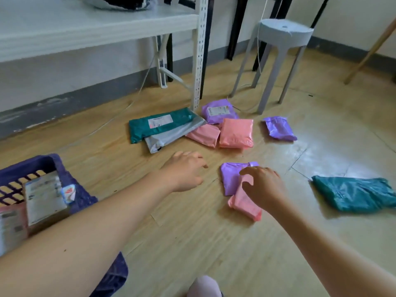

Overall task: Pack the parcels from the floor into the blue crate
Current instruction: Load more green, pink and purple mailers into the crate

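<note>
On the floor, near field: a pink parcel (246,203) lies partly across a purple parcel (230,179), touching it, directly beneath the right grip (262,185).
Right grip: fingers arched and curled over the pink parcel, thumb toward the purple one. I cannot tell whether it has clamped or is only touching.
Left grip (184,170): fingers relaxed and apart, holding nothing, above bare floor (192,243) just left of the purple parcel.
Blue crate (55,166): at the left edge, beside the left forearm. Labelled parcels (45,196) already stand inside; much of it is out of view.
Remaining stock: a cluster farther off by the rack post (198,61), comprising a teal labelled parcel (158,125), a grey one (171,136), two pink and a purple; another purple (279,127) lies apart; a teal parcel (353,194) lies well to the right.
Stage, as judged: early. Most parcels are still unpacked; the pick of the pink parcel is not confirmed.
Risk, slip: the film looks slick and soft, so a shallow pinch may shed the parcel on the way to the crate.
Risk, drag: lifting the pink parcel may pull the purple one along, since they overlap.
Risk, snag: a white cable (120,116) runs close to the far cluster, and a reach there could catch it.
Risk, crate: the upright parcels inside may topple if the next one is dropped against them.
</note>
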